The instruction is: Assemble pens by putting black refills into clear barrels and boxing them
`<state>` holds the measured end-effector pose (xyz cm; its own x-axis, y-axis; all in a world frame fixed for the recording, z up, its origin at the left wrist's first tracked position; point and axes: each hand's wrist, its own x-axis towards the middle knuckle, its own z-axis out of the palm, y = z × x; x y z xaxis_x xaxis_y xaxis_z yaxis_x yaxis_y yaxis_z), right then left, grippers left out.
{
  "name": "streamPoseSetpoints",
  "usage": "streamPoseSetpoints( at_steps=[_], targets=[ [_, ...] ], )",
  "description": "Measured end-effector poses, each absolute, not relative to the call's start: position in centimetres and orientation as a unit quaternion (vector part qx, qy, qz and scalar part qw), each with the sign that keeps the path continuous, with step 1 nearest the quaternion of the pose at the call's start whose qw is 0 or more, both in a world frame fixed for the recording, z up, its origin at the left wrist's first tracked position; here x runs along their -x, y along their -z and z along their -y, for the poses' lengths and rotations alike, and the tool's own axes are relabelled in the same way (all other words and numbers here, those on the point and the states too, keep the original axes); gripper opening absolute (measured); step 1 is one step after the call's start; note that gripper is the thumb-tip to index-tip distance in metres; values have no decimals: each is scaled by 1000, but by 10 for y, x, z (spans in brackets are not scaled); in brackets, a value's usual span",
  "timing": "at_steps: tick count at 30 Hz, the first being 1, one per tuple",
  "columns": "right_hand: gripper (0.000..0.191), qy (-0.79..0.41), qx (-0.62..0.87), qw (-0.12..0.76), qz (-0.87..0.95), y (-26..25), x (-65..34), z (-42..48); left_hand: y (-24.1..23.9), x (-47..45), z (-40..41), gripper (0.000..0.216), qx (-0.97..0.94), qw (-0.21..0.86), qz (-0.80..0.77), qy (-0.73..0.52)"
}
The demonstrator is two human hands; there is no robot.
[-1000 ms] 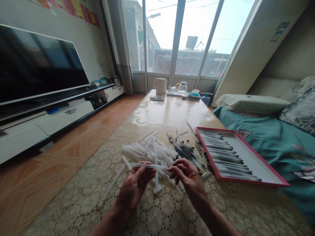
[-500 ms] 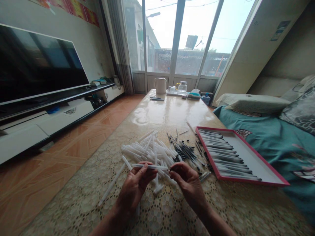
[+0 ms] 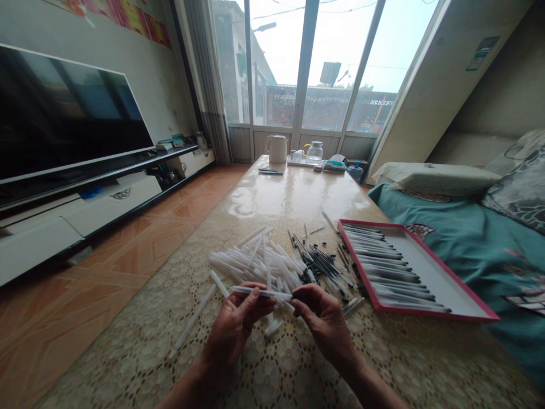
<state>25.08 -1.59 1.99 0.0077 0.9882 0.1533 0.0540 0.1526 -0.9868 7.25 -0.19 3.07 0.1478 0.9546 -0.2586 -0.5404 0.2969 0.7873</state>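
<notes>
A whitish, see-through pen barrel (image 3: 261, 292) lies level between my two hands, above the near edge of a pile. My left hand (image 3: 238, 321) grips it, thumb on top and fingers beneath. At the barrel's right end, my right hand (image 3: 321, 312) pinches a small dark end piece, mostly hidden by the fingertips. Just beyond sits a heap of white pen barrels (image 3: 251, 258). Right of that heap lie dark pen refills (image 3: 321, 261) with small black parts scattered among them. A red-rimmed tray (image 3: 464, 284) holds a row of pens (image 3: 395, 272) with black ends.
The long table (image 3: 272, 196) has a patterned, glossy cover. On its far end stand a beige jug (image 3: 277, 149) and a glass pitcher (image 3: 314, 151). Loose barrels (image 3: 191, 321) lie left of my left hand. A sofa (image 3: 502, 227) runs along the right side.
My right fingertips have come against the barrel's right end, closing the small gap. The barrel and my left hand have shifted slightly right and down.
</notes>
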Motion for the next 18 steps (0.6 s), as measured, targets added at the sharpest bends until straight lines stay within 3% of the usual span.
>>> streamPoseSetpoints(
  at_steps=[8, 18],
  targets=[
    [29, -463, 500, 498, 535, -17, -252, 16, -26, -72, 0, 18, -295, 706, -372, -526],
    [41, -300, 519, 432, 674, -12, -258, 19, -23, -74, 1, 22, -286, 708, -371, -529]
  ],
)
